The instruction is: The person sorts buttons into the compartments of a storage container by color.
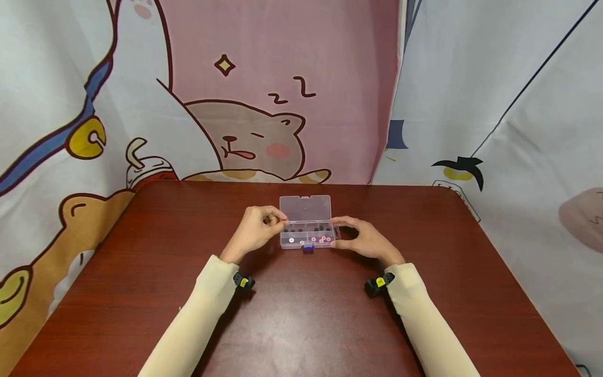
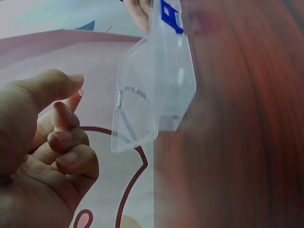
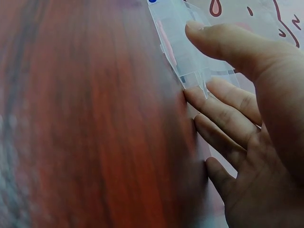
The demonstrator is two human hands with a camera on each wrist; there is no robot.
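A clear plastic compartment box (image 1: 306, 239) lies on the table with its lid raised at the back. Dark beads sit in its rear compartments; pink beads (image 1: 322, 239) and a white one (image 1: 291, 240) lie in the front ones. At the box's left end, my left hand (image 1: 256, 230) pinches a tiny pink bead (image 2: 80, 92) between thumb and forefinger, the other fingers curled. My right hand (image 1: 365, 239) holds the right end of the box, thumb (image 3: 213, 40) at the front and fingers (image 3: 221, 111) at the end and behind.
A blue latch (image 1: 308, 248) is on the front of the box. The dark red wooden table (image 1: 301, 314) reaches back to a printed cartoon curtain (image 1: 282, 52). Both wrists carry small black cameras (image 1: 377, 285).
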